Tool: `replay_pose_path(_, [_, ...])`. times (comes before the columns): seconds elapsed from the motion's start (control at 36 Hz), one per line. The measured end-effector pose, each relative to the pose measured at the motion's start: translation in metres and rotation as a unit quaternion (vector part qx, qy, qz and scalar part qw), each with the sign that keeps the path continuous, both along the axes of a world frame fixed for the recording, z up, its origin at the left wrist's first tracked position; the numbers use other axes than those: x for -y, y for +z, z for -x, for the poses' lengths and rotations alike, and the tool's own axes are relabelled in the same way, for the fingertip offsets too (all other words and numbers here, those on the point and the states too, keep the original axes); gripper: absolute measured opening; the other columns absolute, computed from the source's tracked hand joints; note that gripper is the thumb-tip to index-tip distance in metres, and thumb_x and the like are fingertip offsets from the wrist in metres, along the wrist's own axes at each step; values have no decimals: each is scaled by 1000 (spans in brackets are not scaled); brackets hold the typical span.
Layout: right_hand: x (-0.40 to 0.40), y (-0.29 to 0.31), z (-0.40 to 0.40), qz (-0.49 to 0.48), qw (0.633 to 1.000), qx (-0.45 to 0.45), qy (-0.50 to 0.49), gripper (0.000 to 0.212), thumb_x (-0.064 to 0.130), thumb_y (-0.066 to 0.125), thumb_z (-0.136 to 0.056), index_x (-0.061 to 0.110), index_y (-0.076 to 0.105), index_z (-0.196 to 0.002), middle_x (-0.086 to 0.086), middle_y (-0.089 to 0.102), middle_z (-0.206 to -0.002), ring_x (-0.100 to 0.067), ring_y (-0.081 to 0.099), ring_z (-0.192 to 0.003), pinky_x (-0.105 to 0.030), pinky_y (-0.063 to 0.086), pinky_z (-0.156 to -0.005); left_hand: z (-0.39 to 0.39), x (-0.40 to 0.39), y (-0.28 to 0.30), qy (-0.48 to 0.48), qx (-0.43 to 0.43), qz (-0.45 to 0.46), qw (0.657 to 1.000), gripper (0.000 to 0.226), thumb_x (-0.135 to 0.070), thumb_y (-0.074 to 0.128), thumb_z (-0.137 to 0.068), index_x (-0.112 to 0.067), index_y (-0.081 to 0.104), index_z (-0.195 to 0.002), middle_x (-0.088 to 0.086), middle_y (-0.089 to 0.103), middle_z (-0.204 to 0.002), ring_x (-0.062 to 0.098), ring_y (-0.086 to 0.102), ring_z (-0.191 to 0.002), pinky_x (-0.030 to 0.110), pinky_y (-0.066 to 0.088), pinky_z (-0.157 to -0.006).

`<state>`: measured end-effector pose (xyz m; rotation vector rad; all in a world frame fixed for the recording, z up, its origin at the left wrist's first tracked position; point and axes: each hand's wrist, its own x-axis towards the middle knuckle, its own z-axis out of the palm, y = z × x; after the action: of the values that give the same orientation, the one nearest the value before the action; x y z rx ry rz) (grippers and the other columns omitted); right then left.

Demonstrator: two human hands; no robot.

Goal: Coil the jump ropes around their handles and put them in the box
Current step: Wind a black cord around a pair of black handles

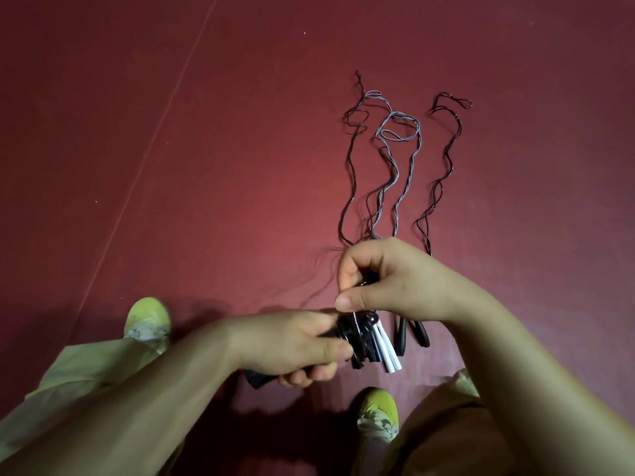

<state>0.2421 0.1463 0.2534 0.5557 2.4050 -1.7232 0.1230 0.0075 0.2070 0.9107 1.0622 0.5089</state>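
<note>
Both hands meet low over the floor [206, 166]: left hand [292, 345] grips a black handle bundle [360, 341], right hand [385, 280] pinches cord above it. Jump ropes [395, 166] trail straight away, lengthwise ahead, nearer the right. No box visible.

1. A single head-worn, wide-angle view looks steeply down at the dark red matte floor [206, 166].
2. It sits close above the person's own arms, which enter from the bottom edge.
3. Relative to that floor, the yellow-green fabric shoes [148, 321] lie low in frame, so the camera faces forward and down.
</note>
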Motion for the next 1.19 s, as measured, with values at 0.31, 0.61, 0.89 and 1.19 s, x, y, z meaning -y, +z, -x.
replay_pose_path(0.31, [8,-22,16,232,955,-59,-178,40,42,42,-94,23,59,-62,5,41,-46,-11,23,-41,-23,15,-44,23,3,5,232,289,9,929,53,-44,70,-81,-7,45,-111,-1,49,-60,8,39,-41,19,35,-40])
replay_pose_path(0.61, [32,-35,27,-65,977,-35,-200,23,24,52,-99,37,59,-81,20,56,-64,8,50,-58,-12,36,-61,31,-7,3,378,94,35,920,39,-47,51,-74,-16,52,-98,0,54,-61,10,42,-44,18,32,-37])
replay_pose_path(0.89, [24,-40,23,-49,972,-37,-228,25,28,53,-98,28,56,-74,25,51,-52,3,45,-51,-16,31,-57,34,-6,0,354,156,91,917,59,-57,50,-70,-9,59,-104,7,63,-69,17,54,-51,24,44,-43])
replay_pose_path(1.19, [26,-66,19,49,949,-4,-312,38,35,35,-104,17,56,-77,11,54,-60,-5,46,-46,-18,35,-50,24,-8,-7,334,73,117,932,38,-50,54,-80,-12,56,-85,-6,40,-51,10,34,-39,20,25,-43])
